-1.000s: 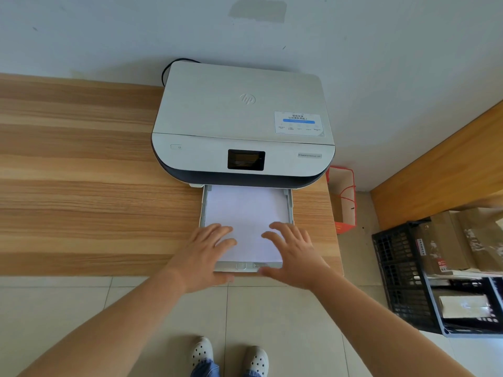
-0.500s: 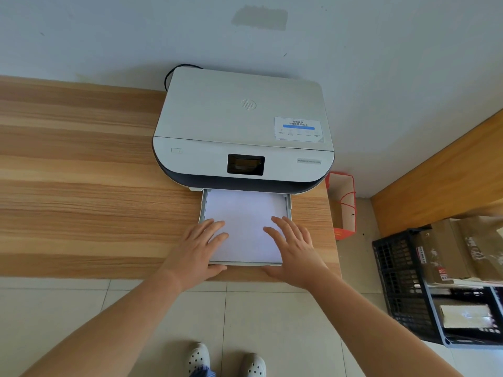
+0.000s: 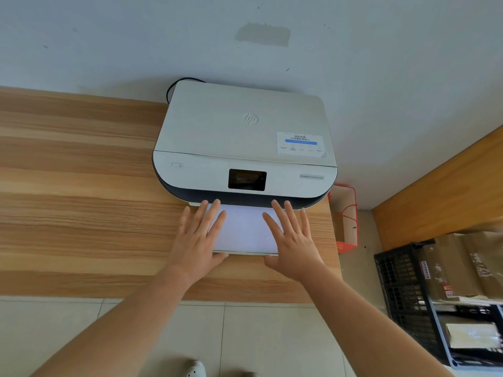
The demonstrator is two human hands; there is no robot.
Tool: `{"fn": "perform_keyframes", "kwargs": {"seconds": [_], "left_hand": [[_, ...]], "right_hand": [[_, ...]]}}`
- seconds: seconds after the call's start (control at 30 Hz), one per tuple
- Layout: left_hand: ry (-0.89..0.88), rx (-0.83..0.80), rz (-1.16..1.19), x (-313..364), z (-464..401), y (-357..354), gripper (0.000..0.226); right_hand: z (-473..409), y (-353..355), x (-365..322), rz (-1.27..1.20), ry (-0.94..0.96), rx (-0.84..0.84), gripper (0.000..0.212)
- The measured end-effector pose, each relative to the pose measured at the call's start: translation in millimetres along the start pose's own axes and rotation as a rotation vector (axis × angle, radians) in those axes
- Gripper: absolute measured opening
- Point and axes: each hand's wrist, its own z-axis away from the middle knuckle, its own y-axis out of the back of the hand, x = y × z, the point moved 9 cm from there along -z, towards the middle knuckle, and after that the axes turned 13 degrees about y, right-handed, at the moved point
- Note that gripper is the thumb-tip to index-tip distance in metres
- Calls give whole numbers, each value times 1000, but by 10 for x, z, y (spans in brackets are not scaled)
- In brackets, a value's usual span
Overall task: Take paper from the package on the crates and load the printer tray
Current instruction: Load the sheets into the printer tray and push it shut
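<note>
From the head camera, the printer [image 3: 245,142] sits on the wooden desk [image 3: 76,186], its tray [image 3: 242,252] partly out at the front and loaded with white paper [image 3: 245,229]. The left hand [image 3: 196,240] and right hand [image 3: 292,240] lie flat on the sheets, fingers spread, gripping nothing, thumbs hooked at the tray's front lip. Thin and slippery, the stack would likely shift under uneven pressure; the stiff tray edge looks the better place to push. At far right, brown packages rest on black crates [image 3: 400,281]; which one holds paper is unclear.
</note>
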Motion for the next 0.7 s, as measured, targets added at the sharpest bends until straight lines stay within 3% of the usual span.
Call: {"fn": "perform_keyframes", "kwargs": {"seconds": [0.43,0.7], "left_hand": [[-1,25,-36,-45,-435,18,106],[2,5,-33,-77,-617,-23,91]], "right_hand": [[-228,102,283,84,-119,57,98],[-357,192,354,53,-130,156,95]]}}
